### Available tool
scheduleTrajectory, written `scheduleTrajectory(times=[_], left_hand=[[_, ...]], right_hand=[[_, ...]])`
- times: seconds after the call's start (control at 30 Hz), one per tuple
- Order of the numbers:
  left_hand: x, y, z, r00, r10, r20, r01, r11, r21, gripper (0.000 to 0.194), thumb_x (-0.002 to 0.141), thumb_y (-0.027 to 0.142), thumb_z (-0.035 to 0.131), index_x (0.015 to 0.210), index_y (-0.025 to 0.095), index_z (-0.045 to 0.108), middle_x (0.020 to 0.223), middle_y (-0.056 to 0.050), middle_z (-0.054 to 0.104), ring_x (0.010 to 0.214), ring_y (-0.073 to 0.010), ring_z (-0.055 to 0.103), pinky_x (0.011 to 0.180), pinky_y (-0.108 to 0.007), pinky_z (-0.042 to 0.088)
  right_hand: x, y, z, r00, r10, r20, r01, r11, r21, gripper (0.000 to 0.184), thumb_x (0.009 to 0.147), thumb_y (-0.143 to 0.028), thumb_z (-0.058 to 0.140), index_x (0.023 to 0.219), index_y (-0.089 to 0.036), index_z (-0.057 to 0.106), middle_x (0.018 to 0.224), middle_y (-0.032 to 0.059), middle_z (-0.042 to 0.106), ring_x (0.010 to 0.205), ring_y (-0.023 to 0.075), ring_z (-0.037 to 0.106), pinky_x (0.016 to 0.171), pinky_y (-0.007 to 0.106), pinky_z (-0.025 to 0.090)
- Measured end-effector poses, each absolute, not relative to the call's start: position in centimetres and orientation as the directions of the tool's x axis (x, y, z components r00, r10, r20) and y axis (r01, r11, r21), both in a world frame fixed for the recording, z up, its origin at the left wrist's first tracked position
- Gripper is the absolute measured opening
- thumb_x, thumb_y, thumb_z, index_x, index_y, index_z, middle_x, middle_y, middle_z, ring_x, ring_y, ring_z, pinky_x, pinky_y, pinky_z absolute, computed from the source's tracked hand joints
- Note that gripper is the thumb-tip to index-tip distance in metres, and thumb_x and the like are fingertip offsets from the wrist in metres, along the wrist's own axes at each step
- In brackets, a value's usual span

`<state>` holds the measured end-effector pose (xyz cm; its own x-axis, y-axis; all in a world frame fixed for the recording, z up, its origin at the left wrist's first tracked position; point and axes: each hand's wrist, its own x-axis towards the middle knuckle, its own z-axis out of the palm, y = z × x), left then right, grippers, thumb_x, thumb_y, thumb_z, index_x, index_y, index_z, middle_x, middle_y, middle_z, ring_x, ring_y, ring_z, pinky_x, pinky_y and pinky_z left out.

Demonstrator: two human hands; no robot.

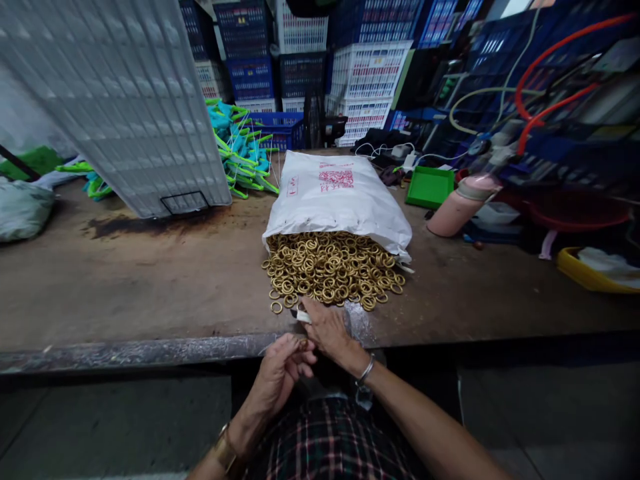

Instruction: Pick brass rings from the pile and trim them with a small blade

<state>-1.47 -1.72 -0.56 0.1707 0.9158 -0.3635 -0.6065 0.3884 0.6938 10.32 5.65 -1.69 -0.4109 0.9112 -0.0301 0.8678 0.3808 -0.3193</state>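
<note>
A white sack (336,197) lies on the workbench (150,280) with a heap of brass rings (331,270) spilling from its open mouth. My left hand (280,375) is at the bench's front edge, fingers pinched on a brass ring (303,344). My right hand (327,328) rests just in front of the heap, closed on a small white and dark tool (300,315). A bracelet sits on my right wrist and a watch on my left.
A grey ribbed panel (125,100) leans at the back left beside green and teal plastic parts (240,150). A green tray (430,187), a pink bottle (457,207), a yellow tub (593,270), hoses and stacked crates (360,73) crowd the right and rear.
</note>
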Motion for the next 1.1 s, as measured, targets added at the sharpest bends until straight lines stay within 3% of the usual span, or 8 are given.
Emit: scheduleTrajectory(times=[0.2,0.33,0.47,0.67,0.77,0.9,1.0,1.1], left_hand=[[-2.5,-1.7,-0.9,0.213,0.879,-0.427,-0.736,0.431,0.522,0.023,0.07,0.026,0.062,0.09,0.016,0.057,0.069,-0.002,0.058,0.053,-0.0102,0.052,0.046,-0.021,0.042],[-2.6,-1.2,-1.2,0.24,0.848,-0.472,-0.783,0.457,0.423,0.019,0.069,0.029,0.064,0.066,0.012,0.057,0.063,-0.002,0.054,0.055,-0.0102,0.052,0.047,-0.02,0.041],[-2.8,-0.6,-1.3,0.212,0.835,-0.509,-0.793,0.451,0.41,0.021,0.068,0.026,0.066,0.059,0.012,0.053,0.062,-0.001,0.054,0.058,-0.0108,0.053,0.046,-0.019,0.041],[-3.2,-0.1,-1.1,0.22,0.831,-0.511,-0.781,0.464,0.418,0.016,0.07,0.025,0.065,0.078,0.014,0.056,0.063,0.001,0.053,0.056,-0.0093,0.053,0.045,-0.018,0.041],[-3.3,-0.1,-1.0,0.222,0.842,-0.492,-0.776,0.458,0.434,0.016,0.07,0.023,0.065,0.079,0.014,0.056,0.066,0.001,0.054,0.059,-0.0089,0.054,0.047,-0.018,0.042],[-3.0,-0.1,-0.9,0.214,0.853,-0.476,-0.735,0.461,0.496,0.018,0.071,0.026,0.065,0.076,0.014,0.053,0.057,0.005,0.046,0.051,-0.0057,0.047,0.044,-0.016,0.038],[-2.5,0.2,-0.8,0.166,0.877,-0.452,-0.631,0.446,0.634,0.022,0.071,0.033,0.063,0.075,0.016,0.05,0.047,0.009,0.034,0.04,-0.004,0.035,0.038,-0.015,0.03],[-2.0,0.6,-0.8,0.06,0.92,-0.388,-0.439,0.373,0.817,0.025,0.071,0.039,0.061,0.078,0.017,0.05,0.047,0.009,0.036,0.039,-0.005,0.034,0.038,-0.016,0.03]], right_hand=[[9.1,6.3,-1.4,-0.382,0.921,-0.077,0.898,0.351,-0.264,0.031,0.08,-0.019,0.044,0.111,-0.024,0.044,0.097,0.0053,0.063,0.085,0.0179,0.059,0.066,0.026,0.036],[9.4,6.3,-1.5,-0.369,0.928,-0.053,0.894,0.339,-0.292,0.028,0.079,-0.019,0.045,0.106,-0.023,0.045,0.096,0.0042,0.064,0.085,0.0183,0.059,0.065,0.026,0.034],[9.9,5.9,-1.8,-0.364,0.928,-0.083,0.905,0.332,-0.267,0.03,0.079,-0.018,0.043,0.109,-0.02,0.043,0.098,0.0065,0.064,0.085,0.0201,0.059,0.067,0.028,0.034],[11.1,5.5,-1.7,-0.385,0.919,-0.091,0.904,0.355,-0.241,0.032,0.078,-0.019,0.046,0.11,-0.019,0.043,0.098,0.0078,0.063,0.082,0.02,0.059,0.064,0.027,0.032],[11.4,5.8,-1.7,-0.372,0.924,-0.087,0.906,0.341,-0.25,0.023,0.082,-0.025,0.044,0.103,-0.018,0.045,0.088,0.0065,0.065,0.077,0.019,0.06,0.06,0.026,0.031],[11.8,6.2,-1.6,-0.36,0.928,-0.09,0.902,0.323,-0.286,0.025,0.082,-0.034,0.046,0.101,-0.018,0.046,0.084,0.0056,0.065,0.076,0.0187,0.061,0.058,0.025,0.029],[12.1,6.1,-1.6,-0.364,0.928,-0.078,0.895,0.325,-0.306,0.026,0.081,-0.034,0.046,0.102,-0.018,0.046,0.084,0.0053,0.065,0.075,0.0185,0.06,0.057,0.025,0.028],[12.5,5.9,-1.7,-0.363,0.93,-0.052,0.882,0.326,-0.339,0.022,0.08,-0.025,0.044,0.101,-0.019,0.047,0.083,0.0045,0.064,0.072,0.0163,0.059,0.057,0.025,0.027]])
